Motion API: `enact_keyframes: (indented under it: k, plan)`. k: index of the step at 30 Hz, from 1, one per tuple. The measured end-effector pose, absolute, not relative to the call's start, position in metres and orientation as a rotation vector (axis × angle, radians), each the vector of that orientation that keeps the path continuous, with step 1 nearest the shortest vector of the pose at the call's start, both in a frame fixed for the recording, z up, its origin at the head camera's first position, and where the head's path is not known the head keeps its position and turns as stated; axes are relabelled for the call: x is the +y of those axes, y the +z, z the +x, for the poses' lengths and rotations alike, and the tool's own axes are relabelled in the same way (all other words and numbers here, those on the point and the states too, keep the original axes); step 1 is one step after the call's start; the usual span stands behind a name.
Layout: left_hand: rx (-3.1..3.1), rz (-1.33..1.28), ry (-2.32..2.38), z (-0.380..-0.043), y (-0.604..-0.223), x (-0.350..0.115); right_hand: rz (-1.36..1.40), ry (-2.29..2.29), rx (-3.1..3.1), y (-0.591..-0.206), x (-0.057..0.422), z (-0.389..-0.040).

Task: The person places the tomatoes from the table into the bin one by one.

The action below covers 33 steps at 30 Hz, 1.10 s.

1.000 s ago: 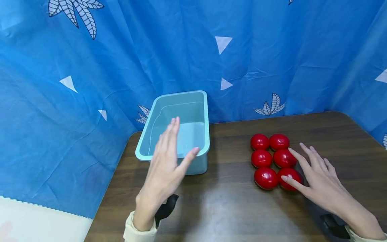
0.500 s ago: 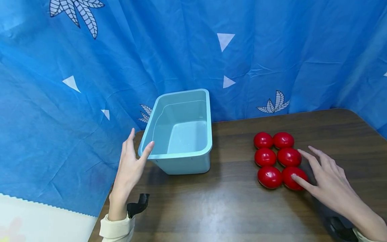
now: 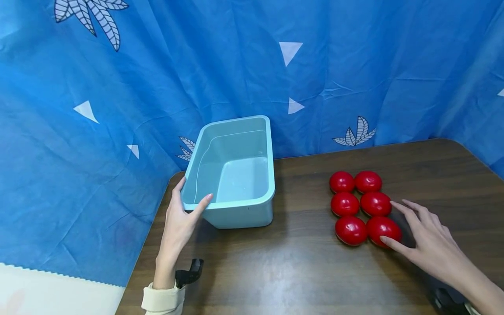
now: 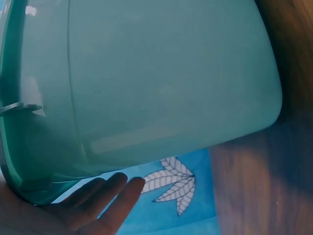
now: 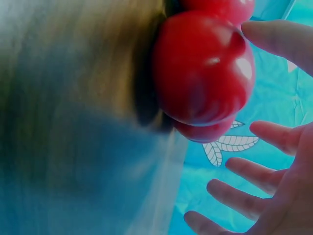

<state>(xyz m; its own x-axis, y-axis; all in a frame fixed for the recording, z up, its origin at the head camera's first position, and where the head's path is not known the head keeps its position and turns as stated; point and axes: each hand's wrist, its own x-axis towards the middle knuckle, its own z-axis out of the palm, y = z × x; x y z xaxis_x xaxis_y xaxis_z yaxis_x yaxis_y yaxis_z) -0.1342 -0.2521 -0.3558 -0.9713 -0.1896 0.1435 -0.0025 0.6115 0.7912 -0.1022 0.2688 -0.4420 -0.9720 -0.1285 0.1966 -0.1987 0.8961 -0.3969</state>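
A light teal plastic bin (image 3: 244, 175) stands at the table's back left, with nothing inside. My left hand (image 3: 177, 223) holds its near left corner. The thumb lies over the front rim and the index finger along the left rim; the other fingers show beside the outer wall (image 4: 171, 73) in the left wrist view. Several glossy red rounded pieces (image 3: 344, 204) sit in two columns on the right. My right hand (image 3: 429, 243) is beside the nearest right red piece (image 3: 383, 231), its fingers spread. In the right wrist view its thumb tip overlaps a red piece (image 5: 203, 68).
The dark wooden table (image 3: 295, 262) extends under everything, its left edge running beside my left forearm. A blue patterned curtain (image 3: 244, 57) hangs close behind the bin and the table's back edge. Each wrist wears a black strap (image 3: 189, 272).
My left hand has moved from over the bin out to the left, then back against its near left corner. The right hand has shifted slightly, staying beside the red pieces.
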Motion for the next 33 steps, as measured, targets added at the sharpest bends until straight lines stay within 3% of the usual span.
enact_keyframes:
  k: [10,33]
  plan:
    - [-2.565,0.199,-1.378,-0.133,-0.361,-0.252,0.184,1.001,-2.935,-0.449,0.259,-0.098]
    - [-2.534,0.229,-1.475,-0.133,-0.361,-0.252,-0.200,1.147,-2.762,-0.451,0.246,-0.092]
